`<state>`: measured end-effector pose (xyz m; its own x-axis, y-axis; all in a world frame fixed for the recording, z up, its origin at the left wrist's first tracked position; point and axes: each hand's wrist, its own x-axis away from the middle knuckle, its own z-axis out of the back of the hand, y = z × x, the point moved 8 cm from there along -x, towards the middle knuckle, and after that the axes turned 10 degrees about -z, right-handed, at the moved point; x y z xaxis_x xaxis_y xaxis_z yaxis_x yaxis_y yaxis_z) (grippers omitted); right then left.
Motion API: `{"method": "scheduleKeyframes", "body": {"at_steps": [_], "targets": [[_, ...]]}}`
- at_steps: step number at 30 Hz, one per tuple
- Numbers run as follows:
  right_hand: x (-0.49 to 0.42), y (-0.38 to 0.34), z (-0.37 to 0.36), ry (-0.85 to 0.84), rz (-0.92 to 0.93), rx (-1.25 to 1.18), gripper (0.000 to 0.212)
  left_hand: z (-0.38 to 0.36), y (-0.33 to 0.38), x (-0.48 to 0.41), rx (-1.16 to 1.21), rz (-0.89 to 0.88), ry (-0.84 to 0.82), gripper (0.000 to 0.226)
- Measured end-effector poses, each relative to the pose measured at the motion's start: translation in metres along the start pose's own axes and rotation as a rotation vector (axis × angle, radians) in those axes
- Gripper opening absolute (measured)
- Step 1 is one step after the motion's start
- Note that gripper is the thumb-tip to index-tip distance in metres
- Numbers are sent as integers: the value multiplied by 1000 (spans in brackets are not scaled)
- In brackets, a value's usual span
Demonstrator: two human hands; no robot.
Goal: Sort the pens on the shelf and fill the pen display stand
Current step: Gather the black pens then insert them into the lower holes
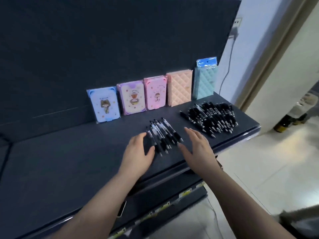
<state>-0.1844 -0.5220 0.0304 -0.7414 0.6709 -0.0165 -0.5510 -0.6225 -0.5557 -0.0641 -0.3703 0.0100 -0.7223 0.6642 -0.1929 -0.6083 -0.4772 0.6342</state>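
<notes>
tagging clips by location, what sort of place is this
Probably a stationery shop or a mock-up of one: a dark retail shelf with price-tag strips along its lower edge, packaged notebooks stood in a row, and loose black pens.

Left hand (138, 149) and right hand (196, 147) outstretched, palms down; fingers spread, grip slack; forearms bare

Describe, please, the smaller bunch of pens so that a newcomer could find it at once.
On the dark shelf, look in front of the pink card packet. The small bunch of pens lies between both open hands, clear-barrelled, unlike the larger all-black pile to its right.
</notes>
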Motion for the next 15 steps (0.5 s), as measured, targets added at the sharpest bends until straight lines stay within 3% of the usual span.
{"method": "scheduleKeyframes", "body": {"at_steps": [10,15], "targets": [[-102,4,-44,-156,20,122,63,-36,-13,-60,-84,204,40,70],[-125,-1,-56,-262,70,218,73,-49,-4,-77,-210,300,-35,84]]}}
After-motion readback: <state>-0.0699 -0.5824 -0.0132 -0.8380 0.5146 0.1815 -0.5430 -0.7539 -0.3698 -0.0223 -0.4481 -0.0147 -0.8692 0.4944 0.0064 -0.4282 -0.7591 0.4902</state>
